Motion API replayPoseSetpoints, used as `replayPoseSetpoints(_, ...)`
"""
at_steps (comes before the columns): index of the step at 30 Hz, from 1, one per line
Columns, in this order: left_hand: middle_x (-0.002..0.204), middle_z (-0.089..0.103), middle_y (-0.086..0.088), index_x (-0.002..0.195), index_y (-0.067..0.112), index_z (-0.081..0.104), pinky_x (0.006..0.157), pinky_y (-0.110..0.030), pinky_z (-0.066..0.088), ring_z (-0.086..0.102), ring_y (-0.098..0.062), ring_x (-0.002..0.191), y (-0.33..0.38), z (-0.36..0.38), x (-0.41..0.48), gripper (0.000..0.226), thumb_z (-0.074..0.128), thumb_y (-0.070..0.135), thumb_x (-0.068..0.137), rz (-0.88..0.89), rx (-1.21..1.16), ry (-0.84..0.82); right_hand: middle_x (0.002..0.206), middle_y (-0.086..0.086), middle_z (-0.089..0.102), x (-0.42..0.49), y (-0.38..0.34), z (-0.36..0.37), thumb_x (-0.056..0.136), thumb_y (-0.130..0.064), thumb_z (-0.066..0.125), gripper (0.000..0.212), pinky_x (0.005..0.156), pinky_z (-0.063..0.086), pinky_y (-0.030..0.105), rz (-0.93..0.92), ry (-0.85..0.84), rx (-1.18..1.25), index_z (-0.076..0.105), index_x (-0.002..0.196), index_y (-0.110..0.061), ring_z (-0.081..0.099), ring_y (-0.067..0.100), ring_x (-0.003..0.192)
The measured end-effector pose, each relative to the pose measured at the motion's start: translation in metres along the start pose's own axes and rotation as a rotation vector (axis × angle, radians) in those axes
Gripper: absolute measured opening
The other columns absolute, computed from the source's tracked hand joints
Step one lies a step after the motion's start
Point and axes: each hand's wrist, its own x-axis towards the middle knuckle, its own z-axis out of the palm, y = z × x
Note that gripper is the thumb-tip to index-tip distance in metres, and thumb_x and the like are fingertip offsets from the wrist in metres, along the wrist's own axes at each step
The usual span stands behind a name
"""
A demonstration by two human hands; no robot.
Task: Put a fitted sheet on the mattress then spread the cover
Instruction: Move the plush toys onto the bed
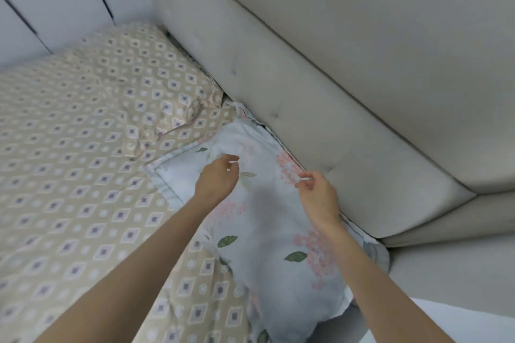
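Hovering over the floral pillow (267,234), my left hand (216,179) and right hand (317,195) hang loosely curled, gripping nothing. The beige diamond-print cover (83,175) lies spread leftward, touching the pillow, beside the padded headboard (334,92).

left hand (216,179): arm outstretched, fingers loosely curled | right hand (317,192): same, empty

Bed (451,273) — beige diamond-print sheet (69,189) covering it; floral pillow (267,231), beige pillow (139,78) against headboard (334,78).
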Motion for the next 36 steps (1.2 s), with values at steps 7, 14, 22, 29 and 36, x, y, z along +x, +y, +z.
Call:
replayPoseSetpoints(7,0.132,0.056,0.004,0.13,0.023,0.056,0.086,-0.022,0.034,0.048,-0.011,0.124,-0.019,-0.078,-0.098,0.035,0.042,0.024,0.099,-0.02,-0.22,0.185,0.101,-0.002,0.068,-0.07,-0.073,-0.001,0.094,-0.018,0.05,0.014,0.064,0.044,0.027,-0.146,-0.161,0.061,0.056,0.101,-0.028,0.06,0.013,0.087)
replayPoseSetpoints(14,0.123,0.061,0.004,0.126,0.028,0.058,0.093,-0.029,0.043,0.056,-0.015,0.113,-0.096,-0.143,-0.213,0.031,0.044,0.028,0.098,-0.136,-0.417,0.408,0.096,-0.006,0.07,-0.17,-0.133,0.038,0.095,-0.018,0.05,0.016,0.058,0.043,0.023,-0.317,-0.348,0.019,0.057,0.106,-0.027,0.058,0.003,0.079)
replayPoseSetpoints(22,0.121,0.062,0.002,0.122,0.029,0.058,0.086,-0.029,0.047,0.062,-0.015,0.098,-0.241,-0.203,-0.345,0.03,0.043,0.025,0.097,-0.327,-0.533,0.565,0.098,-0.007,0.067,-0.305,-0.187,0.131,0.093,-0.017,0.051,0.017,0.063,0.045,0.026,-0.493,-0.591,-0.133,0.058,0.105,-0.028,0.058,0.006,0.078)
replayPoseSetpoints(29,0.119,0.063,0.0,0.124,0.021,0.058,0.076,-0.026,0.045,0.06,-0.018,0.099,-0.367,-0.247,-0.453,0.031,0.044,0.02,0.096,-0.483,-0.54,0.65,0.094,-0.007,0.069,-0.426,-0.215,0.231,0.092,-0.014,0.049,0.021,0.058,0.042,0.026,-0.568,-0.735,-0.191,0.059,0.106,-0.025,0.055,0.012,0.062)
replayPoseSetpoints(36,0.119,0.059,-0.006,0.127,0.021,0.055,0.084,-0.033,0.048,0.059,-0.016,0.091,-0.465,-0.264,-0.533,0.034,0.046,0.021,0.095,-0.655,-0.646,0.689,0.097,-0.002,0.068,-0.516,-0.229,0.322,0.088,-0.016,0.051,0.019,0.075,0.049,0.032,-0.619,-0.867,-0.349,0.06,0.104,-0.024,0.062,0.017,0.083)
